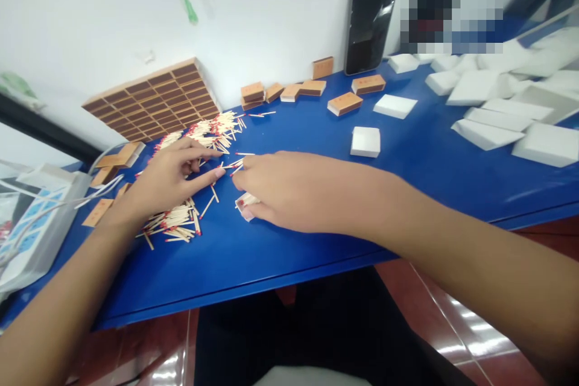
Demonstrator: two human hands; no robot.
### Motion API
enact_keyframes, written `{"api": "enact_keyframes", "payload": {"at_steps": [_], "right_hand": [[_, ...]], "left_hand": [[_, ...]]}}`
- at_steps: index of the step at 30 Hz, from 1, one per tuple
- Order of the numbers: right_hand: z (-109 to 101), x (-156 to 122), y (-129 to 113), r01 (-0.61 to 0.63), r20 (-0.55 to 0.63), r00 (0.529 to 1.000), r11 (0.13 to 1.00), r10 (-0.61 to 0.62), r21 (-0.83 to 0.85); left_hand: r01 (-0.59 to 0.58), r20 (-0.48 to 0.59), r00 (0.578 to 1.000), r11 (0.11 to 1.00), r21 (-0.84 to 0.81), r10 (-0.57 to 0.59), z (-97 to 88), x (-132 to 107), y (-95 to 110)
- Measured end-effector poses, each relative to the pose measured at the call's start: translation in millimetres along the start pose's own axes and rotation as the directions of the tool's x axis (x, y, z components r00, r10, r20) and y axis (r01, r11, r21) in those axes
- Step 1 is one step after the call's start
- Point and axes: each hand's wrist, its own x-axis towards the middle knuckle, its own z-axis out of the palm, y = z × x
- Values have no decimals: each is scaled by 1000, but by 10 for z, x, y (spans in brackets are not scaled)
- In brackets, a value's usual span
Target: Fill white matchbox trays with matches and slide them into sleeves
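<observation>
My left hand (174, 172) rests over a heap of red-tipped matches (178, 220), its thumb and forefinger apart. A few loose matches (233, 164) lie between its fingertips and my right hand (289, 187). My right hand is closed around a small white matchbox tray (244, 208) with matches in it, just above the blue table. Its thumb presses the tray's near side; the other fingers are mostly hidden behind the hand. More matches (221, 126) are piled behind my left hand.
A stacked block of matchboxes (154, 99) leans at the wall. Several matchboxes (345, 104) and a phone (373, 12) stand along the back. White trays (488, 126) are heaped at right, one tray (365, 141) nearer. A power strip (40, 217) with cables lies left.
</observation>
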Motion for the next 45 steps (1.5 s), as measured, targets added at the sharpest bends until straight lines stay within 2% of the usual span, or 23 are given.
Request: {"api": "enact_keyframes", "payload": {"at_steps": [4, 10, 15, 19, 25, 28, 34, 36, 38, 43, 45], "right_hand": [[104, 183, 106, -27, -9, 1000, 997, 26, -75], [233, 309, 302, -51, -180, 982, 996, 64, 77], [277, 337, 383, -67, -198, 975, 984, 100, 165], [263, 355, 506, -25, -265, 961, 980, 78, 199], [165, 346, 662, -96, -360, 923, 988, 134, 121], [150, 335, 662, -108, -356, 923, 987, 144, 119], [156, 341, 691, -134, -342, 925, 985, 164, 111], [103, 327, 766, -170, -384, 904, 982, 189, 84], [7, 290, 878, -237, -455, 858, 970, 237, 57], [-296, 121, 1201, -483, -621, 685, 876, 381, 6], [-372, 65, 1294, -549, -651, 636, 835, 415, -4]], "left_hand": [[-40, -66, 997, 999, 17, 41, 44, 23, -25], [-45, -119, 992, 999, 28, 48, 80, 3, 35], [-84, -135, 987, 996, 6, 84, 65, -35, 79], [-109, -148, 983, 994, -9, 107, 43, -74, 134], [-171, -133, 978, 984, -47, 163, 76, -108, 255], [-212, -159, 967, 974, -79, 197, 115, -114, 282], [-285, -146, 953, 950, -129, 266, 180, -143, 310], [-308, -208, 938, 943, -127, 278, 162, -150, 337], [-313, -268, 924, 943, -117, 273, 127, -156, 364], [-302, -234, 937, 940, -158, 261, 66, -173, 376], [-276, -238, 943, 946, -172, 232, 72, -182, 368]]}}
